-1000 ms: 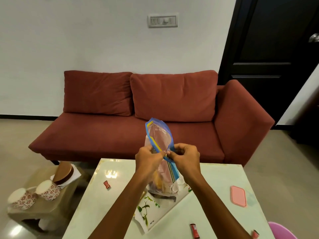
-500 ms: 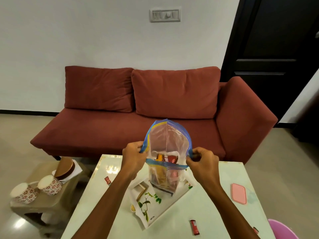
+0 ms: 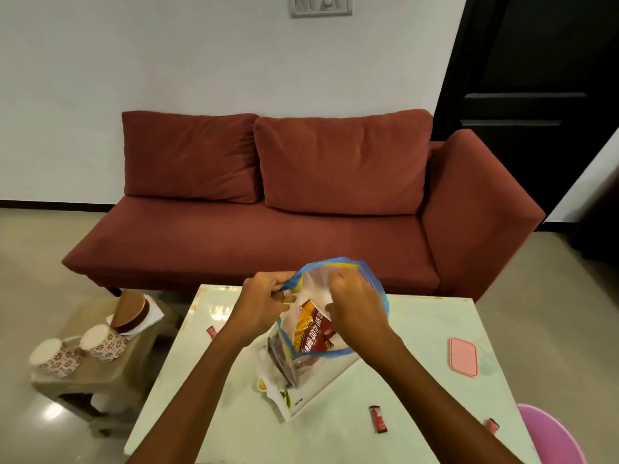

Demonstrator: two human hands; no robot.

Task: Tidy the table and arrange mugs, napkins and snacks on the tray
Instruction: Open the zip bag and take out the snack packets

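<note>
A clear zip bag (image 3: 313, 333) with a blue and yellow rim stands open over the white tray (image 3: 303, 401) on the table (image 3: 418, 373). My left hand (image 3: 264, 301) pinches the bag's left rim. My right hand (image 3: 351, 308) reaches into the bag's mouth with curled fingers; what they hold is hidden. Inside lies a red and orange snack packet (image 3: 311, 333). Two floral mugs (image 3: 78, 349) lie on a low stool (image 3: 97, 370) to the left, beside white napkins (image 3: 152, 313) under a brown cup (image 3: 130, 309).
Small red sachets (image 3: 378, 419) lie on the table near the front, with one (image 3: 211, 331) at its left edge. A pink lid (image 3: 463, 356) lies at the right. A pink stool (image 3: 552, 433) is at bottom right. A red sofa (image 3: 284, 209) stands behind the table.
The bag's mouth was pulled open. It has come down toward the tray, and my right hand has left the rim and gone inside the bag.
</note>
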